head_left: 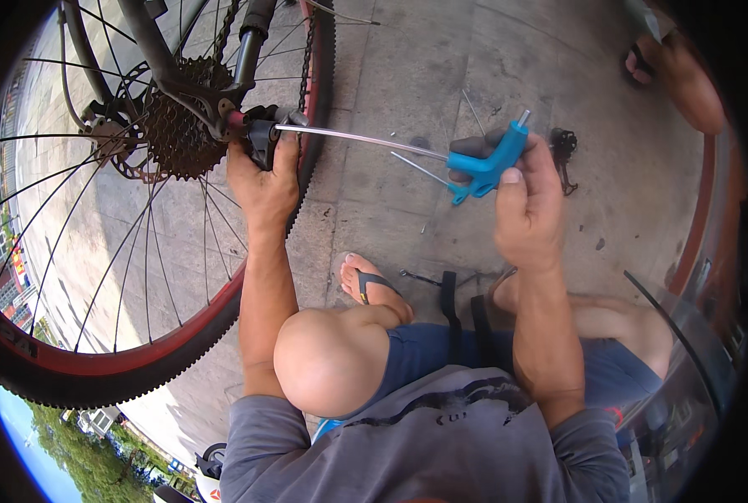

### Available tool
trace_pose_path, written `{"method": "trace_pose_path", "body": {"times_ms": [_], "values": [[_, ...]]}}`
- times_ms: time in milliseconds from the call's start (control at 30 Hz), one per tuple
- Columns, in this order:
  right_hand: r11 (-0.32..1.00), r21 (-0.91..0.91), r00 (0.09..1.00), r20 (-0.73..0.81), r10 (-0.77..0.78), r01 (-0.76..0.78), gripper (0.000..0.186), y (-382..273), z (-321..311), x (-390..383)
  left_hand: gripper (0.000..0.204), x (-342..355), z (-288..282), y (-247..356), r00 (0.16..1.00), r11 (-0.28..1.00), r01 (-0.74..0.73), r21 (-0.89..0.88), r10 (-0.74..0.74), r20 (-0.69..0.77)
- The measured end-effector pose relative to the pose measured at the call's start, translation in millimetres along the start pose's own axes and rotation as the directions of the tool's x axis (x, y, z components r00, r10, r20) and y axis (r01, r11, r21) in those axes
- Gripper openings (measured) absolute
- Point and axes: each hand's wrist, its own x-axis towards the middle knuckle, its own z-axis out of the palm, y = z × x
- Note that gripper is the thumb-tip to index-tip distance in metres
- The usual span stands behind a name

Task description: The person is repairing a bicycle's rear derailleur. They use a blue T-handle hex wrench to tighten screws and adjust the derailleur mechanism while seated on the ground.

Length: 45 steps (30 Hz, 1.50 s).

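Observation:
My left hand (263, 191) is closed around a dark rear derailleur (262, 141) at the bike's rear axle, beside the cassette (188, 126). Its thumb and fingers pinch the derailleur body from below. In my right hand (529, 214) is a hex key with a blue P-shaped handle (501, 157), gripped between thumb and fingers. The key's long silver shaft runs left, and its tip meets the derailleur near my left thumb; whether it is seated in a bolt I cannot tell. Partly behind the handle, a second blue-handled hex key (458, 194) lies on the ground.
The rear wheel's tyre (181, 379) curves along the left, with the chain (309, 63) above the derailleur. A black derailleur-like part (564, 151) rests on the paving (390, 75). My sandalled foot (374, 289) is below. Another person's leg (684, 84) stands at upper right.

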Motion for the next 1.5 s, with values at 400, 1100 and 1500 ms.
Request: {"method": "trace_pose_path", "body": {"times_ms": [400, 1100, 1500], "values": [[0.999, -0.040, 0.999, 0.033, 0.020, -0.019, 0.031, 4.2, -1.9, 3.1, 0.043, 0.0, -1.7, -2.7, 1.000, 1.000, -0.014, -0.011, 0.014, -0.006], [0.997, -0.005, 0.997, 0.001, 0.082, -0.082, 0.029, 20.3, -4.9, -7.0, 0.044, -1.2, -1.4, -1.4, 1.000, 1.000, 0.012, -0.014, -0.012, 0.006], [0.865, -0.468, 0.981, 0.141, -0.132, 0.183, 0.038, -6.1, -11.7, -13.1, 0.044, 0.1, -5.3, 1.9, 1.000, 1.000, 0.021, -0.012, -0.021, 0.011]]}}
